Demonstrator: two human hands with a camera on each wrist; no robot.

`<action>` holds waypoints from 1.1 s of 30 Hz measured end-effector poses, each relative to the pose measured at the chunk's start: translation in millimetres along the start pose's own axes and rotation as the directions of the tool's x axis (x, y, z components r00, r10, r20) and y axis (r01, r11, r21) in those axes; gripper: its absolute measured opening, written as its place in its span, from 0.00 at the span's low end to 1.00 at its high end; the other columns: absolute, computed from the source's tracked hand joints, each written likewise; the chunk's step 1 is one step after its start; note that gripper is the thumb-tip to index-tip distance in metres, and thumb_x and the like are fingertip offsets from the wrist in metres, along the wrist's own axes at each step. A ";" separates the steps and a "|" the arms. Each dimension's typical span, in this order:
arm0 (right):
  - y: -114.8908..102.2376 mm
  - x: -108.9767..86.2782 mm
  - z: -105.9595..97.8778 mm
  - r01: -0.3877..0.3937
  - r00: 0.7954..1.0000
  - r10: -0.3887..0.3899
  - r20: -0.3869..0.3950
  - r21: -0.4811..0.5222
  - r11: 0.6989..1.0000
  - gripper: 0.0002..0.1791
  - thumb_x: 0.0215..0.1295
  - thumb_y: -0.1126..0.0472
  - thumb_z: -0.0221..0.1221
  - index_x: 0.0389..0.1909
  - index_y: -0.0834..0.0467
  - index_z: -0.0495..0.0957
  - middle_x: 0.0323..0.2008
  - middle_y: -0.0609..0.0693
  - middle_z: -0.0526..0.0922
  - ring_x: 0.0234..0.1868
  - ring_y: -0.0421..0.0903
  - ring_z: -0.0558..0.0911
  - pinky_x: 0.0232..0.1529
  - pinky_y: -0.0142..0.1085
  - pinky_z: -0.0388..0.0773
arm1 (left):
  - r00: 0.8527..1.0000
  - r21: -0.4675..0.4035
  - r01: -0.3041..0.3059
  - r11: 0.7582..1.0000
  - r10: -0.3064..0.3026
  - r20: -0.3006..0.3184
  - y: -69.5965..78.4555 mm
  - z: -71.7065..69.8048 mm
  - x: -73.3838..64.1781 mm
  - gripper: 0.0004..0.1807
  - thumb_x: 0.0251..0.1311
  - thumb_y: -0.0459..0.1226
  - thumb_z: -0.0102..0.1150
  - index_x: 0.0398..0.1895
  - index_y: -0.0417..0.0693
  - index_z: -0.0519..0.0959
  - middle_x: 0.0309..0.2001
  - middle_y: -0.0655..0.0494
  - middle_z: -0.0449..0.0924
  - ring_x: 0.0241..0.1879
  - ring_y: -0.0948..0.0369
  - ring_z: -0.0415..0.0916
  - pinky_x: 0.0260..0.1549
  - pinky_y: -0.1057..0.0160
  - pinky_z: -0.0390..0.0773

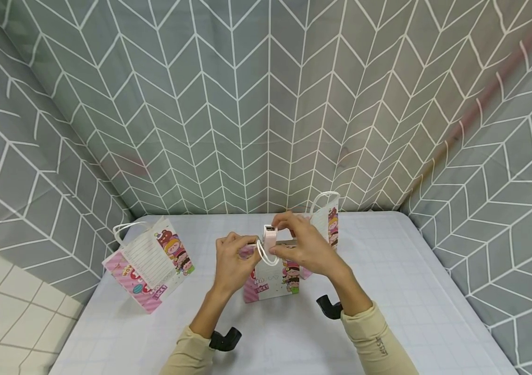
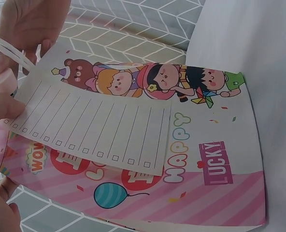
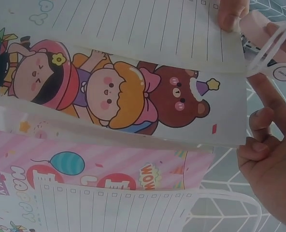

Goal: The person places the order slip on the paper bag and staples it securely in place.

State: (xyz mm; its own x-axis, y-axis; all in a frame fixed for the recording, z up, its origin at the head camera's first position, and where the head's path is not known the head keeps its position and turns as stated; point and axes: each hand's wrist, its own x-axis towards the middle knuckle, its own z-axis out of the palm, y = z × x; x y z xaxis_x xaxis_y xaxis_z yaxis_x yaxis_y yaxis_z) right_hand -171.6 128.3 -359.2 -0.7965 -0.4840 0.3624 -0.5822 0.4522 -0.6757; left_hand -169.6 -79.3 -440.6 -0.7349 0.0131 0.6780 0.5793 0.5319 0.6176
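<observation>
A paper bag (image 1: 270, 284) with cartoon figures, pink stripes and a lined paper (image 2: 94, 125) on its front stands between the hands. My left hand (image 1: 234, 263) pinches the bag's top edge and the lined paper, thumb in front. In my right hand (image 1: 307, 245) is a pale pink stapler (image 1: 270, 238), held between thumb and fingers at the bag's top. The right wrist view shows the stapler (image 3: 264, 41) beside the paper's edge, close to the white handle (image 3: 273, 46). Whether its jaws touch the paper is hard to see.
A similar bag (image 1: 150, 265) with a lined paper stands tilted at the table's left. Another bag (image 1: 329, 224) stands behind my right hand. Black wrist mounts (image 1: 225, 339) hang under both forearms. A patterned curtain (image 1: 266, 104) borders the white table (image 1: 387, 291).
</observation>
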 end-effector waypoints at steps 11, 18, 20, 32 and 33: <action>-2.8 0.7 1.6 0.030 0.999 -0.030 0.009 -0.002 1.000 0.28 0.58 0.58 0.73 0.54 0.46 0.69 0.49 0.45 0.81 0.57 0.46 0.81 0.55 0.49 0.76 | 1.000 -0.001 0.003 1.000 -0.003 0.007 0.3 -0.2 0.4 0.10 0.51 0.39 0.76 0.36 0.47 0.89 0.28 0.57 0.82 0.33 0.63 0.69 0.46 0.52 0.58; -6.2 -0.7 4.7 0.008 1.000 -0.008 -0.002 -0.078 0.997 0.26 0.57 0.55 0.73 0.53 0.47 0.70 0.48 0.43 0.79 0.53 0.46 0.76 0.50 0.46 0.79 | 1.000 -0.001 -0.007 1.000 0.007 -0.005 -0.7 -0.8 -0.3 0.08 0.50 0.36 0.76 0.35 0.48 0.89 0.27 0.58 0.82 0.32 0.63 0.69 0.46 0.52 0.58; -7.2 -1.5 5.1 0.005 1.000 -0.007 -0.014 -0.150 0.989 0.26 0.57 0.54 0.74 0.53 0.46 0.72 0.47 0.41 0.79 0.49 0.44 0.74 0.47 0.43 0.77 | 1.000 -0.001 -0.012 1.000 0.012 -0.008 -1.2 -0.7 -0.4 0.08 0.49 0.34 0.75 0.34 0.47 0.89 0.27 0.58 0.82 0.32 0.63 0.70 0.46 0.52 0.58; -15.1 -5.3 7.9 0.023 0.998 -0.039 -0.053 -0.268 0.963 0.26 0.56 0.54 0.74 0.53 0.47 0.74 0.44 0.39 0.80 0.41 0.40 0.70 0.38 0.36 0.72 | 0.999 0.001 -0.035 0.999 0.035 -0.022 -1.7 0.5 0.4 0.09 0.49 0.36 0.77 0.35 0.47 0.89 0.27 0.58 0.83 0.31 0.63 0.69 0.46 0.52 0.58; -16.0 -5.4 8.4 0.024 0.998 -0.041 -0.055 -0.279 0.960 0.25 0.56 0.54 0.75 0.52 0.47 0.74 0.43 0.38 0.80 0.40 0.40 0.69 0.37 0.36 0.72 | 0.999 0.000 -0.032 0.999 0.032 -0.022 -2.1 0.7 0.4 0.09 0.49 0.36 0.77 0.35 0.47 0.89 0.27 0.58 0.82 0.32 0.63 0.69 0.46 0.52 0.58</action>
State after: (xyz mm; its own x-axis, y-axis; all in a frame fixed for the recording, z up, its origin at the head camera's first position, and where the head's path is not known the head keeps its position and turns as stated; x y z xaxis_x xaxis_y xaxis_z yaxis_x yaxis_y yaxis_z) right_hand -156.7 117.4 -355.8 -0.7798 -0.4599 0.4247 -0.6234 0.6319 -0.4605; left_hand -171.4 -79.9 -441.8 -0.7083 0.0118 0.7059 0.6024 0.5315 0.5955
